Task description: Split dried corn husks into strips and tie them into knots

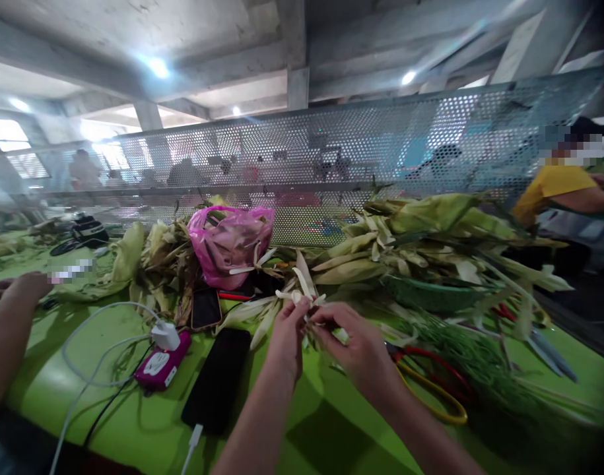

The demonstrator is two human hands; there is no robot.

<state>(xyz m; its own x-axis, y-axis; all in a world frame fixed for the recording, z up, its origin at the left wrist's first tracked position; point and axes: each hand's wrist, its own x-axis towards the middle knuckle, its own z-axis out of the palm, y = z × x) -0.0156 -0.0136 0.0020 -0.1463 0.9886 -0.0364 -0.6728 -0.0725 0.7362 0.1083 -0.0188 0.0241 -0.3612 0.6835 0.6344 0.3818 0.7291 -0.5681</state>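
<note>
Both my hands meet over the middle of the green table, closed around a small bundle of pale corn husk strips [300, 290]. My left hand [288, 330] pinches the bundle from the left, thumb up near its top. From the right, my right hand [348, 336] has its fingers curled against the lower part of the same husk strips. What lies between the fingertips is partly hidden. Scissors with red and yellow handles [433, 382] lie just right of my right hand. A black phone [217, 379] rests left of my left forearm, a white cable at its lower end.
A pink plastic bag [230, 244] of husks stands behind. A large husk heap [420, 231] fills the right, above green string [445, 349] and more scissors [549, 353]. A purple power strip [162, 363] sits left. Another person's arm [14, 323] reaches in; perforated metal screen [292, 158] behind.
</note>
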